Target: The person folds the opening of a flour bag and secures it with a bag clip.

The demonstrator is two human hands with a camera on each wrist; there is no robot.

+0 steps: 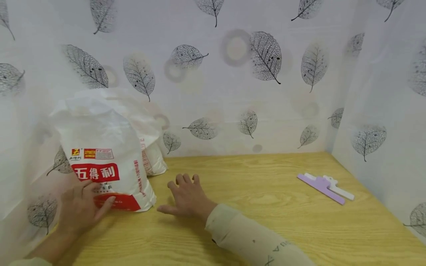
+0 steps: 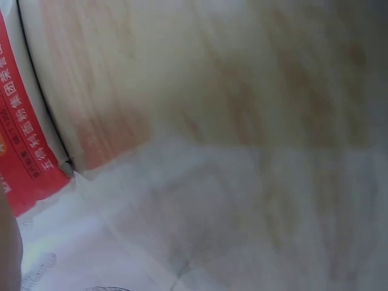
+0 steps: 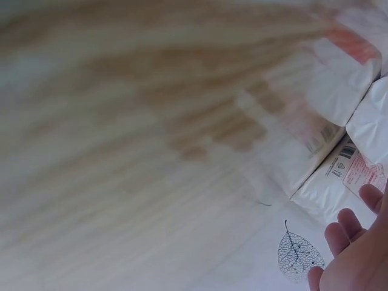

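On the left, a white flour bag [image 1: 103, 135] with red print stands upright. A second white bag [image 1: 154, 157] leans behind it and is partly hidden. My left hand [image 1: 80, 208] is at the front bag's lower front, fingers over its red print and thumb spread out to the right. To the right of that bag, my right hand [image 1: 188, 197] is over the table with fingers spread and bent, holding nothing. The right wrist view has the fingers of that hand [image 3: 351, 254] close beside the bags. In the left wrist view, the bag's red printed side [image 2: 24, 139] shows at the left edge.
A purple sealing clip [image 1: 321, 188] and a white clip [image 1: 339, 188] lie together on the right side of the wooden table [image 1: 259, 229]. A leaf-patterned sheet [image 1: 219, 92] covers the back and both sides.
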